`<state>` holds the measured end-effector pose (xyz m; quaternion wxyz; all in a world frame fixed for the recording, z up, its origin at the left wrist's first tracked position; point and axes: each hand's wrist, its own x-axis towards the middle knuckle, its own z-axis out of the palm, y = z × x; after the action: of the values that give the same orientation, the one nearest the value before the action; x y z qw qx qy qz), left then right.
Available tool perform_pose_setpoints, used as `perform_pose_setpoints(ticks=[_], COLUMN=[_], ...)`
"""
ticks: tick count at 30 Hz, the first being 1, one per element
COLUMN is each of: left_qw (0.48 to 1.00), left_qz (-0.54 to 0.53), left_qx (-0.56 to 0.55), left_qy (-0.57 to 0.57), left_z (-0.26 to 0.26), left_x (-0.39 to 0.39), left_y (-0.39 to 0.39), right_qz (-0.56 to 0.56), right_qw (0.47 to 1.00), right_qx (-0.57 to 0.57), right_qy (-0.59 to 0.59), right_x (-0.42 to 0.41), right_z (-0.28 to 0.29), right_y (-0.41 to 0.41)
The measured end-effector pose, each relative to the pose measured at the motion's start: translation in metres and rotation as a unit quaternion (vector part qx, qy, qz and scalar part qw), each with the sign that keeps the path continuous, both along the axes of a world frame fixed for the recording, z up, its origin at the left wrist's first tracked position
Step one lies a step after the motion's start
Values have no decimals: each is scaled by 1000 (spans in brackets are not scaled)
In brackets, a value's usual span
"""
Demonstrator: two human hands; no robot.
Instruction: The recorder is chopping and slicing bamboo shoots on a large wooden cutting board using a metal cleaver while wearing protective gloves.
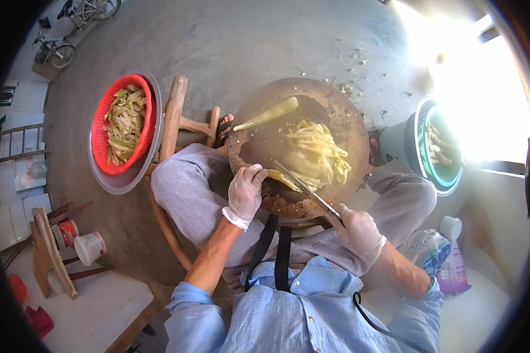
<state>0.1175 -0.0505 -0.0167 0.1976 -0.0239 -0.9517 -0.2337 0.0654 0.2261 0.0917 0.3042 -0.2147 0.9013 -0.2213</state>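
Note:
My left hand (246,193), in a clear thin glove, pinches one end of a yellow-green vegetable stalk (282,179) near the front of a round wooden chopping board (349,114). A knife (307,189) is gripped in my right hand (357,234), gloved the same way. Its blade, seen almost edge-on, lies across the stalk's far end. Just beyond the blade spreads a heap of sliced vegetable (316,152). One whole stalk (267,114) lies at the board's back left. The board sits between my knees; its support is mostly hidden.
On the left, a red plastic colander (96,128) of cut vegetables rests in a grey basin (156,95), beside a wooden chair (173,114). To the right stands a light-blue bucket (395,140), topped by a basin holding whole stalks (439,148). Small scraps (346,88) litter the concrete floor.

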Motion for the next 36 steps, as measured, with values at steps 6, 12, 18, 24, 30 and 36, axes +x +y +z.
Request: perform_pose_setpoints(ticks=[6,12,18,24,30,36], left_qw=[1000,1000,1000,999,999,999], left_qz=[4,-7,-10,-32,-31,-20], left_qx=[19,19,10,17,25,39], left_qy=[4,6,21,27,37,27], left_z=[0,1,1,-1,-4,-5], left_x=[3,7,10,12,13,15], left_y=[1,4,3,5,7,8], right_qz=[-20,-7,-6,-29,24,32], right_qw=[999,999,998,999,999,998], right_qx=[3,-32,-40,2,0,-23], right_qy=[-29,6,40,-21,-28,-44], right_x=[-1,-14,-5,-5,1,-2], right_z=[-17,-29,-26,1,0,-15], right_y=[-21,-57,-11,-6,-6,-23])
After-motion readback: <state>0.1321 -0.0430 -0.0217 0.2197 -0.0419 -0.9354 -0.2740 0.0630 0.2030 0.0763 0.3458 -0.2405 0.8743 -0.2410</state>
